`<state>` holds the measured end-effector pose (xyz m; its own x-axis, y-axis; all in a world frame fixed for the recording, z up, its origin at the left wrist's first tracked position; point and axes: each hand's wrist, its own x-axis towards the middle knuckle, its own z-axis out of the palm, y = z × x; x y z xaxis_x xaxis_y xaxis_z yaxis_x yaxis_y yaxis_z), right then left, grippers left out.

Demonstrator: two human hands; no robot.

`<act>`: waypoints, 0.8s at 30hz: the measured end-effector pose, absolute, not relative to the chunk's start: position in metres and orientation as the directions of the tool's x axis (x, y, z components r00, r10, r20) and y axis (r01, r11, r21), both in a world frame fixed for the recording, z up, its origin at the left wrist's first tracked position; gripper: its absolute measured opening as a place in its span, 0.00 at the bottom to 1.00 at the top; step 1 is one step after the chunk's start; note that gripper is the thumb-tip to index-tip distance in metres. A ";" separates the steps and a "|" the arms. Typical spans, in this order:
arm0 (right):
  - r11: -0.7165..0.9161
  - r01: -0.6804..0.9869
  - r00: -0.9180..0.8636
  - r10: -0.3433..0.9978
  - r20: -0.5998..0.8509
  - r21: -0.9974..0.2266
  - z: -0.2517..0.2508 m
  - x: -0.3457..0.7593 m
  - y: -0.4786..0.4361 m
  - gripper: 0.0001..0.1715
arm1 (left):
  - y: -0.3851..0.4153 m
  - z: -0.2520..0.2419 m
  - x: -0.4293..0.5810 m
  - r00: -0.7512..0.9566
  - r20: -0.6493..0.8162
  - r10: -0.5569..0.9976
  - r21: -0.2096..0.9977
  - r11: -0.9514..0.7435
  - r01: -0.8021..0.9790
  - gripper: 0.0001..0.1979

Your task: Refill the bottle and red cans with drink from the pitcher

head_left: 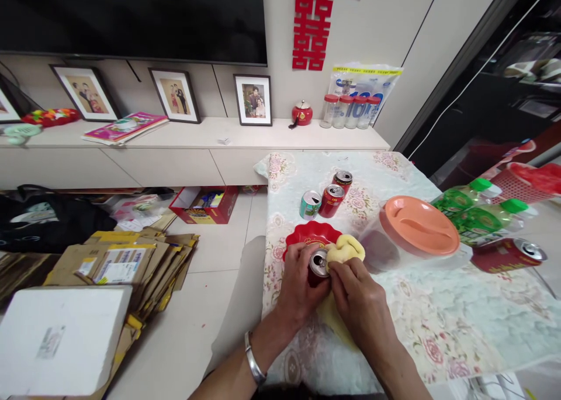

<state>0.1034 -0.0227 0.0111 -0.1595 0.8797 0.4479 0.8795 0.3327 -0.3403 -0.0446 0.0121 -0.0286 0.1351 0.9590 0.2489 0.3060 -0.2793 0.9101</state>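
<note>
My left hand is wrapped round a dark red drink can, whose opened silver top faces up. Pinched in my right hand is a yellow cloth, pressed against the can's upper rim. Part of the cloth hangs below my hands. Just behind them lies a red scalloped dish, partly covered by my left hand and the cloth. Farther back stand three opened cans: a teal can, a red can and a darker red can.
To the right stands a clear container with an orange lid. Beyond it are green-capped bottles and another red can. A flowered tablecloth covers the table. Flattened cardboard and a white foam box lie on the floor at left.
</note>
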 end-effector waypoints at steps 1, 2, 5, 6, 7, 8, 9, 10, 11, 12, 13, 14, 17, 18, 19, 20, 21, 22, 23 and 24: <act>0.331 0.881 -0.156 0.879 0.451 -0.339 0.011 0.104 -0.020 0.12 | 0.012 -0.028 -0.045 0.140 0.257 0.956 0.914 -0.287 0.286 0.28; 0.328 0.882 -0.152 0.877 0.456 -0.338 0.010 0.104 -0.017 0.12 | 0.011 -0.028 -0.045 0.153 0.267 0.952 0.918 -0.299 0.260 0.29; 0.328 0.880 -0.146 0.875 0.462 -0.343 0.008 0.106 -0.011 0.12 | 0.009 -0.027 -0.049 0.208 0.308 0.929 0.917 -0.347 0.195 0.35; 0.333 0.877 -0.151 0.874 0.461 -0.345 0.008 0.107 -0.009 0.12 | 0.009 -0.026 -0.051 0.219 0.315 0.923 0.916 -0.356 0.184 0.36; 0.338 0.875 -0.156 0.874 0.460 -0.346 0.007 0.108 -0.008 0.12 | 0.009 -0.025 -0.052 0.229 0.315 0.921 0.918 -0.357 0.174 0.36; 0.343 0.873 -0.161 0.874 0.459 -0.347 0.007 0.109 -0.008 0.12 | 0.009 -0.024 -0.052 0.237 0.308 0.921 0.923 -0.350 0.161 0.36; 0.345 0.872 -0.164 0.874 0.457 -0.347 0.006 0.109 -0.008 0.12 | 0.010 -0.023 -0.052 0.241 0.295 0.925 0.931 -0.335 0.146 0.35; 0.346 0.872 -0.165 0.874 0.457 -0.347 0.007 0.110 -0.008 0.12 | 0.010 -0.022 -0.052 0.239 0.279 0.930 0.940 -0.315 0.131 0.34; 0.346 0.872 -0.166 0.875 0.456 -0.346 0.007 0.110 -0.009 0.11 | 0.010 -0.021 -0.051 0.233 0.263 0.936 0.948 -0.296 0.120 0.33; 0.345 0.872 -0.164 0.875 0.456 -0.348 0.008 0.109 -0.011 0.11 | 0.010 -0.020 -0.049 0.220 0.248 0.943 0.953 -0.278 0.117 0.32; 0.343 0.871 -0.160 0.875 0.456 -0.352 0.009 0.109 -0.013 0.11 | 0.010 -0.020 -0.048 0.203 0.237 0.950 0.957 -0.264 0.122 0.31; 0.341 0.870 -0.155 0.875 0.458 -0.356 0.010 0.108 -0.015 0.11 | 0.009 -0.020 -0.046 0.188 0.230 0.955 0.957 -0.257 0.134 0.31; 0.335 0.863 -0.138 0.877 0.460 -0.379 0.014 0.102 -0.024 0.12 | 0.008 -0.022 -0.044 0.177 0.233 0.956 0.946 -0.265 0.189 0.29; 0.333 0.859 -0.133 0.879 0.458 -0.389 0.015 0.100 -0.028 0.12 | 0.008 -0.024 -0.044 0.184 0.241 0.953 0.938 -0.277 0.208 0.29; 0.331 0.855 -0.128 0.881 0.456 -0.399 0.015 0.098 -0.030 0.12 | 0.009 -0.026 -0.044 0.192 0.249 0.949 0.930 -0.289 0.225 0.30; 0.328 0.851 -0.121 0.883 0.454 -0.411 0.015 0.096 -0.033 0.12 | 0.009 -0.028 -0.044 0.198 0.254 0.947 0.923 -0.299 0.242 0.30; 0.325 0.847 -0.115 0.884 0.453 -0.421 0.015 0.095 -0.035 0.13 | 0.009 -0.029 -0.045 0.200 0.256 0.946 0.918 -0.303 0.257 0.31; 0.325 0.844 -0.111 0.884 0.453 -0.427 0.014 0.094 -0.036 0.13 | 0.010 -0.031 -0.045 0.201 0.257 0.945 0.913 -0.306 0.272 0.32; 0.331 0.840 -0.114 0.883 0.456 -0.430 0.014 0.095 -0.036 0.13 | 0.011 -0.032 -0.045 0.198 0.256 0.946 0.908 -0.306 0.286 0.33; 0.339 0.837 -0.122 0.881 0.458 -0.429 0.013 0.095 -0.036 0.13 | 0.011 -0.032 -0.045 0.193 0.256 0.947 0.904 -0.305 0.300 0.33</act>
